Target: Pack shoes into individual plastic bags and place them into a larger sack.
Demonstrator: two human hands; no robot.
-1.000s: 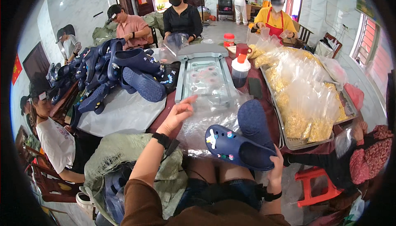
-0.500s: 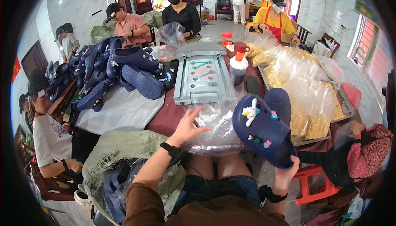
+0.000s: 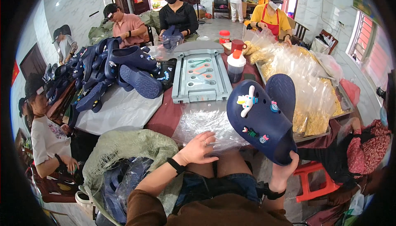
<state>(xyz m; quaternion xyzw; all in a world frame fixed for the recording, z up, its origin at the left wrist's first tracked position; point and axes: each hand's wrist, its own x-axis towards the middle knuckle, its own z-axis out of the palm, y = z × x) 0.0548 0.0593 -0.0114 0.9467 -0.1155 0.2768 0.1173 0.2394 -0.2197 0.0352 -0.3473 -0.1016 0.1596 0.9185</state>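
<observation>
While I am watching from the head camera, my right hand [image 3: 284,171] is gripping a navy clog [image 3: 260,121] by its lower end, holding it up near the table's near edge with its charm-studded top facing me; a second clog [image 3: 281,90] is standing just behind it, and I cannot tell whether the same hand is carrying both. That hold is looking thin to me: only the fingertips are pinching the end, so the shoe could be tipping out and falling onto my lap. My left hand [image 3: 197,148] is lying open, fingers spread, on a clear plastic bag [image 3: 206,125] at the near edge of the table. The film is looking slippery, so the bag could be sliding off under a careless pull. Farther along the table, a grey tray [image 3: 201,77] is sitting beside a bottle [image 3: 236,65], and a swinging shoe could be knocking that bottle over. At the table's left edge, a heap of clogs [image 3: 119,67] is leaning outward and could be spilling.
</observation>
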